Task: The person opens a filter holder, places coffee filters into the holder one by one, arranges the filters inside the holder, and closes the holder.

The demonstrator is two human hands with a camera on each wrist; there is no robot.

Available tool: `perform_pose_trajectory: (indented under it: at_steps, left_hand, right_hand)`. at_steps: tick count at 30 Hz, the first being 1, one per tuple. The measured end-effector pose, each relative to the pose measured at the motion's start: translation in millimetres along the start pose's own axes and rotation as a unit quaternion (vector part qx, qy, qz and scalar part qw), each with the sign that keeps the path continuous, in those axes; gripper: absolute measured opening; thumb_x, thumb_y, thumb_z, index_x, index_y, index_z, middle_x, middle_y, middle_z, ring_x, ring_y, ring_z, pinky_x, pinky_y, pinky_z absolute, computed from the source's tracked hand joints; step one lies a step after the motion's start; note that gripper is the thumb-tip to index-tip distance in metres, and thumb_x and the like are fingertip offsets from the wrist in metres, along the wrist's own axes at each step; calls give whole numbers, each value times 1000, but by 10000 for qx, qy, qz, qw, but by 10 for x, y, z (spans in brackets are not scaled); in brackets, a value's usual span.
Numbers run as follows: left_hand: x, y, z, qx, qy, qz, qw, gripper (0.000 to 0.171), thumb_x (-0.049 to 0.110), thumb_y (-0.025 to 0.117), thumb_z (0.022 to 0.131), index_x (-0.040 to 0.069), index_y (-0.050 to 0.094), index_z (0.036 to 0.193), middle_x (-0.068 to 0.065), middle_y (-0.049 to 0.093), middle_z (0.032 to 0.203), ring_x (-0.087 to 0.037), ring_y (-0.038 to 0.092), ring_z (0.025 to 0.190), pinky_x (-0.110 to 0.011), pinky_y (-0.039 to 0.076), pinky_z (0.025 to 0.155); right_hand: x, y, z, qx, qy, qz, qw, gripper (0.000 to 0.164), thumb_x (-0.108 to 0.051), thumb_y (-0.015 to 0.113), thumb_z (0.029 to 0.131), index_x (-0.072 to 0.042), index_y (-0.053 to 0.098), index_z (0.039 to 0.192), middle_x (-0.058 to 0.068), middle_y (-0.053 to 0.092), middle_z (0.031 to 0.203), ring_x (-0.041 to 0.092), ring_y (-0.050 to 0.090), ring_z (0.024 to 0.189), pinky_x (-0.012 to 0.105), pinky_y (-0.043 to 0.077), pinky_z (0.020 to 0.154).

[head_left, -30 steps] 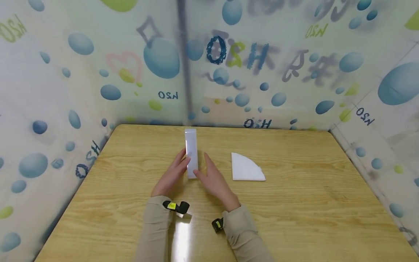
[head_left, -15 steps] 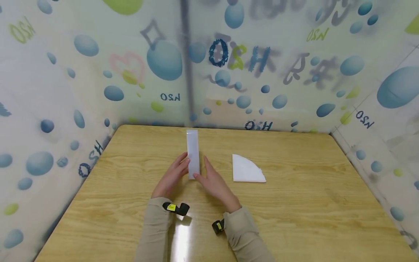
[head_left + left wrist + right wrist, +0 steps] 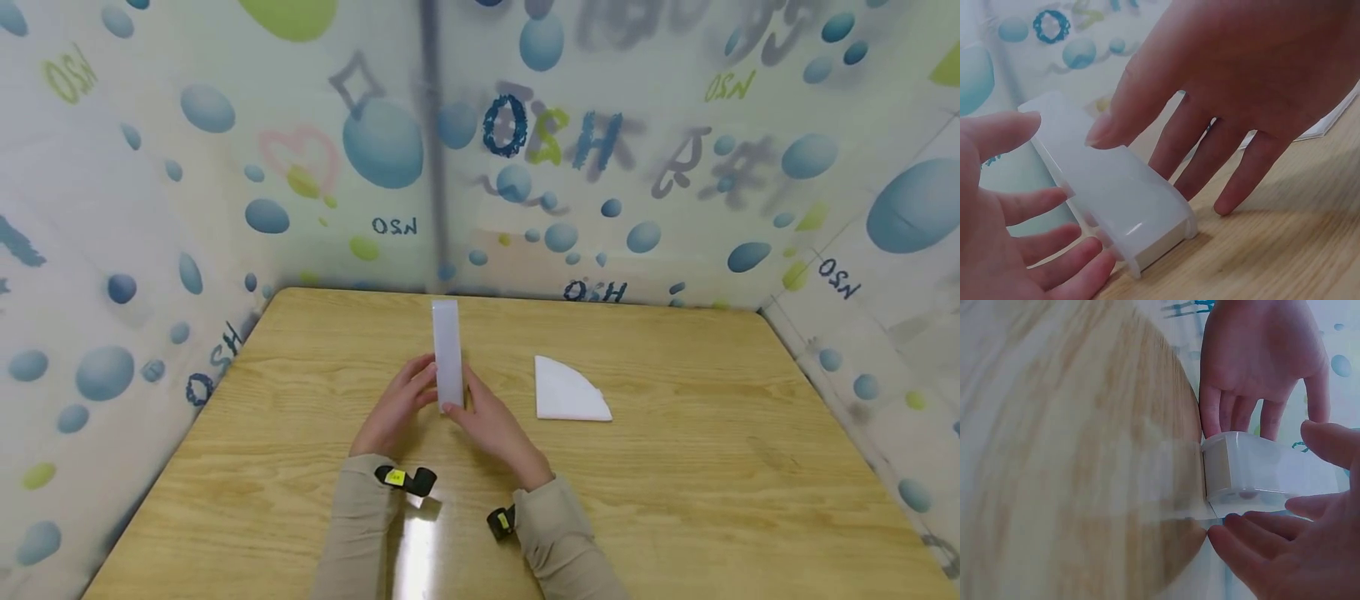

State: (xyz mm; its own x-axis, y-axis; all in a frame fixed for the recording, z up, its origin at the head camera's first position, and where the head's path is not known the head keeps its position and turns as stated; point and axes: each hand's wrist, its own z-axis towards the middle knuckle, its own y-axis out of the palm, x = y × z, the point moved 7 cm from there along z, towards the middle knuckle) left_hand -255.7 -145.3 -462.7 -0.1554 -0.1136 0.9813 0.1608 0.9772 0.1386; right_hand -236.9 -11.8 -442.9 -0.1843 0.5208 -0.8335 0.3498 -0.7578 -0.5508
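While the person's two hands come at it from either side, a narrow, pale, translucent box [image 3: 448,350] stands upright on the bench [image 3: 712,467], a little left of the middle. Its lower end is down at the wood, and the right wrist view shows a faint reflection of it on the polished surface. From that low angle I also see a cream-coloured panel near the foot, behind rounded, clear edges.

The left hand [image 3: 396,408] has its grip wide and relaxed: the fingers reach out against the left side of the box, spread a little from one another, with the thumb higher up beside it. The right hand [image 3: 491,421] is wide too, its thumb lying across the lower front and its fingers stretched along the right side. Whether that thumb presses on the plastic or just hovers before it, I can't tell.

To the right of the hands, well apart from the box, a white quarter-circle piece [image 3: 572,390] lies flat, one straight edge facing left, the other facing the person. What it's made of I couldn't say.

Both arms wear beige sleeves [image 3: 562,533], and a small black camera [image 3: 407,479] sits at each wrist. Behind the bench hangs a pale backdrop [image 3: 645,167] printed with blue and green drops and mirrored "H2O" lettering.
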Motion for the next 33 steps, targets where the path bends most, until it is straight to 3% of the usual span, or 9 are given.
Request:
perform_pose_trajectory:
  at_steps: [12, 33]
  left_hand:
    - [3, 23, -3, -129, -212, 3, 9997, 55, 38, 48, 95, 5, 33, 137, -11, 39, 136, -26, 41, 124, -39, 33, 104]
    - [-70, -36, 16, 363, -442, 266, 9980, 52, 34, 53, 93, 1, 38, 131, -14, 46, 127, -21, 52, 105, -37, 41, 96]
  right_hand:
    - [44, -7, 7, 80, 90, -69, 9999, 68, -43, 52, 91, -28, 17, 147, 6, 44, 140, 24, 44, 125, 47, 37, 97]
    - [25, -2, 1, 24, 27, 96, 9999, 63, -36, 52, 93, -26, 20, 147, 4, 43, 140, 21, 48, 122, 42, 42, 94]
